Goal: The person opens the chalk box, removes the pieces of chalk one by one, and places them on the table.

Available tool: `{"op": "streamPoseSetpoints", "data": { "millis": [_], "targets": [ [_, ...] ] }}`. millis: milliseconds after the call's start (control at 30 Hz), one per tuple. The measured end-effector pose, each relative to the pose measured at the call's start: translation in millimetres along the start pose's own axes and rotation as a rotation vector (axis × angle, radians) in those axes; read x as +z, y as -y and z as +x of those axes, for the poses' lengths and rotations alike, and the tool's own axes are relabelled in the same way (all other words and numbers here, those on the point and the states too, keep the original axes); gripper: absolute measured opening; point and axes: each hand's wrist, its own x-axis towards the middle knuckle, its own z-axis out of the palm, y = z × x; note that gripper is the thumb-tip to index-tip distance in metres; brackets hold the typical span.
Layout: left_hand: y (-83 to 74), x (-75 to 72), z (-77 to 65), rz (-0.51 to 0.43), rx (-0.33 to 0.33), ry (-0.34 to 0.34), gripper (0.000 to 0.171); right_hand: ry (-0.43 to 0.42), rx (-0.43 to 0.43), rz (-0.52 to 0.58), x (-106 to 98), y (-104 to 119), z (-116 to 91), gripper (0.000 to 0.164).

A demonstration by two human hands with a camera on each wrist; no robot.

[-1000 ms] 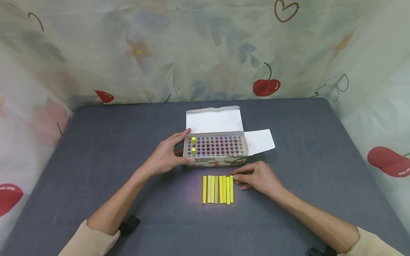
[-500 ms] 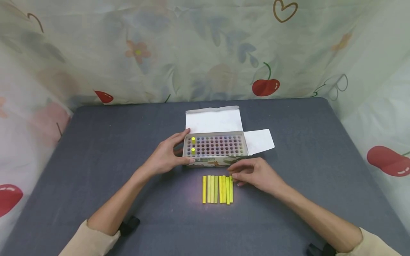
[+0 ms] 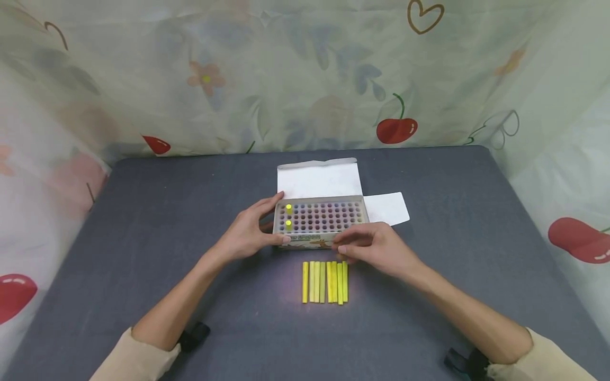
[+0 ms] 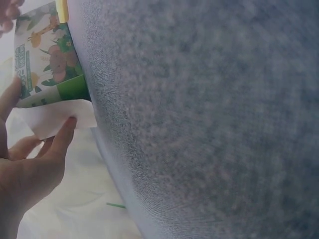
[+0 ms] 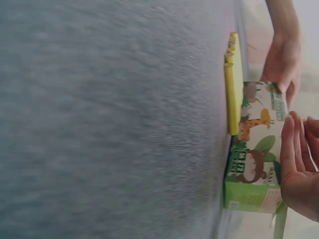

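A printed cardboard box stands with its lid up, showing a tray of round holes inside. Two yellow chalk sticks poke up from holes near its left end. My left hand grips that end, thumb on the front, forefinger at the back corner; a white flap lies against its fingers in the left wrist view. Before the box, several yellow chalk sticks lie side by side on the cloth. My right hand hovers at the box's front right; I see nothing between its fingers.
The white lid leans back behind the box, and a white side flap sticks out to the right. Dark grey cloth covers the table. A patterned curtain hangs along the back and sides.
My right hand has moved up and left from the top of the rightmost chalk stick toward the box's front. The left hand, the box and the row of chalk stay put.
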Motion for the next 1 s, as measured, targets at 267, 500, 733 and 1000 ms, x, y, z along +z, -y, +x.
{"op": "streamPoseSetpoints", "data": {
  "millis": [267,500,733,1000],
  "targets": [
    [0.1,-0.6,0.3,0.009,-0.007,-0.001,0.097,-0.013,-0.053,-0.032,-1,14,13,0.02],
    [1.2,-1.0,0.3,-0.016,-0.007,0.007,0.097,-0.044,-0.082,-0.052,0,23,30,0.018],
    [0.9,-1.4,-0.3,-0.018,-0.002,0.007,0.098,-0.076,-0.118,-0.127,7,25,51,0.017],
    [2.1,-1.2,0.1,-0.006,0.003,0.004,0.098,-0.093,-0.14,-0.184,12,25,73,0.016]
  ]
}}
